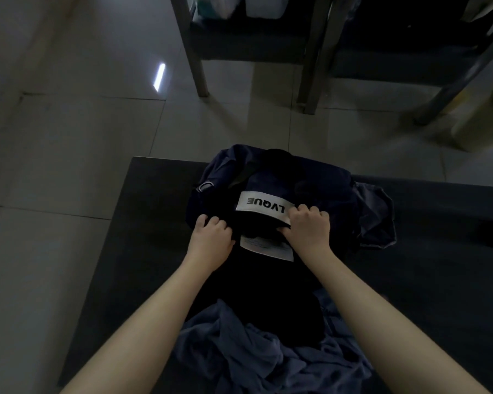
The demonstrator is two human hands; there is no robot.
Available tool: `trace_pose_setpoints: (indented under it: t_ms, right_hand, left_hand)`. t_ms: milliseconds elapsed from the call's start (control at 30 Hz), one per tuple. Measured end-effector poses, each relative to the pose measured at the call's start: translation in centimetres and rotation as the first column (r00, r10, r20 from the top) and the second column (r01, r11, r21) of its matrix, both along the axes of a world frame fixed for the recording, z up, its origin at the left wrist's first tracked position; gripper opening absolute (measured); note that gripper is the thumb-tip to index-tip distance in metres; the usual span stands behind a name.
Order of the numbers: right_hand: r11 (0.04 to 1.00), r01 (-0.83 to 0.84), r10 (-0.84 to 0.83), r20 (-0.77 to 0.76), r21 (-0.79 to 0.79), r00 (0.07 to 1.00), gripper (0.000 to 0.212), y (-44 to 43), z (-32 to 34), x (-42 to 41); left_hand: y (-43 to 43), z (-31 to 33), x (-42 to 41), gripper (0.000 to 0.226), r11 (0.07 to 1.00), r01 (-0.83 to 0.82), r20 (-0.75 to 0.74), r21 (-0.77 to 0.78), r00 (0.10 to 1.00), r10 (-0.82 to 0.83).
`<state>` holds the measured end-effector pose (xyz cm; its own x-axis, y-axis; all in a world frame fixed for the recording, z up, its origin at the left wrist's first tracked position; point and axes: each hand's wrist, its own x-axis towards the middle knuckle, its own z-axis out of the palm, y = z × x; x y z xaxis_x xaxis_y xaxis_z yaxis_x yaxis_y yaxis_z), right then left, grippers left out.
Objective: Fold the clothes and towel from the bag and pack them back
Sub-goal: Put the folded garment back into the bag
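currently: both hands closed on dark garment | left hand (211,237) and right hand (308,226) pinch its far edge, bag (268,183) just beyond knuckles | advice: draw edge taut, keep corners level

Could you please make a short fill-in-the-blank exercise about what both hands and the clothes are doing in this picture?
1. The white label on the dark navy bag reads ____.
2. The left hand and right hand both grip the ____ garment.
3. The crumpled grey-blue cloth lies ____ to the person than the bag.
4. Everything rests on a dark ____.

Missing words: LVQUE; black; nearer; mat
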<state>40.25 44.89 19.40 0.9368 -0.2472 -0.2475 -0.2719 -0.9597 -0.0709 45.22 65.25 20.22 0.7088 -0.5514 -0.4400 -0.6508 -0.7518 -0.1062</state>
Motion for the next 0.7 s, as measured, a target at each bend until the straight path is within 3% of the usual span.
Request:
trace_pose_setpoints:
  t_ms: [200,400,567,700]
  right_hand:
    - [0.993,0.113,-0.113,-0.010,-0.026,0.994,0.022,0.7,-0.7,1.4]
    - [0.988,0.150,-0.150,-0.004,-0.036,0.989,0.019,-0.5,-0.6,1.9]
    - [0.990,0.122,-0.124,-0.022,-0.067,0.992,0.017,-0.3,-0.6,2.0]
    - [0.991,0.119,-0.118,0.009,-0.061,0.993,0.016,-0.1,-1.5,1.3]
  left_hand:
    - [1.0,0.3,0.0,0.032,0.996,0.012,0.011,0.083,1.000,-0.013]
    - [2.2,0.0,-0.7,0.035,0.988,-0.003,-0.004,0.154,1.000,0.004]
    - [1.8,-1.1,-1.3,0.051,0.989,-0.050,0.015,0.136,0.999,0.049]
    - [0.6,-1.8,-1.2,0.041,0.976,-0.039,-0.009,0.213,0.999,0.042]
